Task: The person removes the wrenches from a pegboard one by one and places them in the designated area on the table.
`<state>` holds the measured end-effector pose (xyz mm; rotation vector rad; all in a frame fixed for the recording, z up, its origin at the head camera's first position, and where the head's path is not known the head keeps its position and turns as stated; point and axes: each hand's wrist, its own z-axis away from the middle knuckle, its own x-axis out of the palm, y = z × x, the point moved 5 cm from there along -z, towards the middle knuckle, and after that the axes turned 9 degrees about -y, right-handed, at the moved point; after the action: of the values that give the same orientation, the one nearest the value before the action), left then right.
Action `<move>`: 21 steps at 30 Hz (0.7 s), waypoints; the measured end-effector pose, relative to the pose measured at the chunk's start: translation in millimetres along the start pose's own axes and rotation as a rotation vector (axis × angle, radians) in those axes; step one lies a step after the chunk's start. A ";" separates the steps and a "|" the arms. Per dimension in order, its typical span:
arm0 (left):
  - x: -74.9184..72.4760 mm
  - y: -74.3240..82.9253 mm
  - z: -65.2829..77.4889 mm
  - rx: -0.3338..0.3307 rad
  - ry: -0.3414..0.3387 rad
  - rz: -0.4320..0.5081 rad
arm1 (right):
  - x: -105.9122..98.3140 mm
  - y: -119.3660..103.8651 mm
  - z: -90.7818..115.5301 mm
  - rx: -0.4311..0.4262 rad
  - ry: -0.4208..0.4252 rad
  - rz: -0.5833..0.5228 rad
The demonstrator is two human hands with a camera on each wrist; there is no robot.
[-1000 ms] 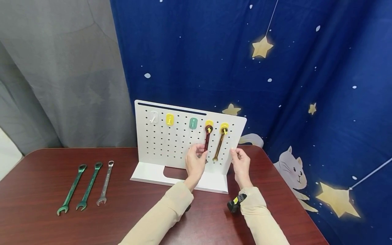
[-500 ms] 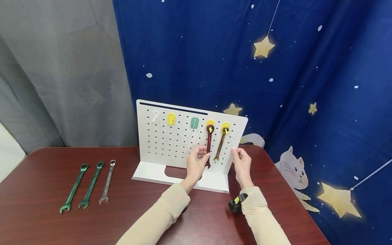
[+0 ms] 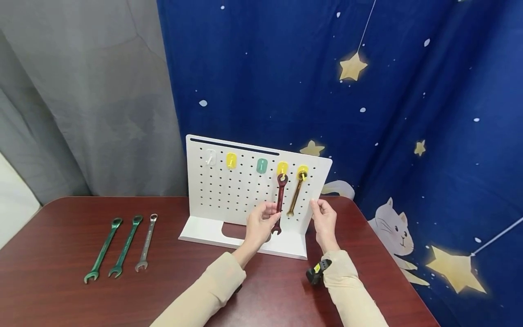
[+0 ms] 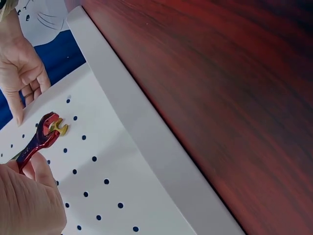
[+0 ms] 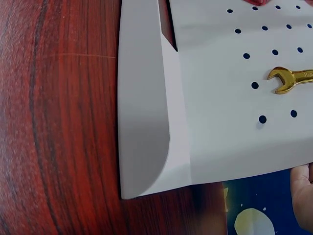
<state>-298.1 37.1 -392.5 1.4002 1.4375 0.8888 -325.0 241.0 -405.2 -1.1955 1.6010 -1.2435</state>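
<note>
My left hand [image 3: 259, 227] pinches a red combination wrench [image 3: 281, 193] by its lower shank. The wrench's ring end lies just below the plate of a yellow hook [image 3: 282, 167]; I cannot tell whether the prong is still through it. In the left wrist view, the red open end [image 4: 46, 132] sticks out beyond the fingers. My right hand [image 3: 324, 222] grips the right edge of the white pegboard [image 3: 229, 190] between thumb and fingers. Between the hands, a gold wrench [image 3: 296, 195] hangs on another yellow hook [image 3: 303, 170], its open end [image 5: 286, 80] pointing down.
Farther left on the pegboard are a white hook [image 3: 210, 157], a yellow hook [image 3: 231, 161] and a green hook [image 3: 262, 165]. Two green wrenches [image 3: 102, 254] and a silver wrench [image 3: 146, 245] lie on the brown table [image 3: 171, 295]. Curtains [image 3: 261, 81] hang behind.
My left hand has moved down and toward me with the red wrench, whose ring end now sits lower against its hook. My right hand stays at the board's edge. The view has shifted slightly.
</note>
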 end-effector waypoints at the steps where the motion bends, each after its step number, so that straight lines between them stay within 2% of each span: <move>1: -1.0 4.9 2.9 -0.010 -0.009 0.009 | 0.0 0.0 0.3 -0.001 -0.002 -0.002; 2: -2.5 11.3 6.5 -0.013 -0.017 0.016 | 0.1 0.2 0.6 -0.003 -0.004 -0.007; 4: -3.8 12.9 9.7 -0.032 -0.041 0.051 | 0.3 -0.6 1.2 -0.009 -0.006 -0.010; 7: -5.6 14.4 14.0 -0.080 -0.085 0.104 | 0.5 -1.3 1.6 -0.018 -0.006 -0.013; 9: -4.8 5.8 14.0 -0.118 -0.117 0.151 | 0.3 -1.7 1.7 -0.020 -0.007 -0.013; 14: -5.4 12.8 21.9 -0.188 -0.192 0.263 | 0.1 -1.1 1.0 -0.018 -0.011 -0.023; 21: -5.2 23.2 27.3 -0.237 -0.231 0.326 | 0.2 -0.4 1.3 -0.011 -0.008 -0.013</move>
<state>-265.0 31.5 -379.0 1.5220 0.9142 1.0264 -323.7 240.4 -405.1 -1.2185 1.5984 -1.2381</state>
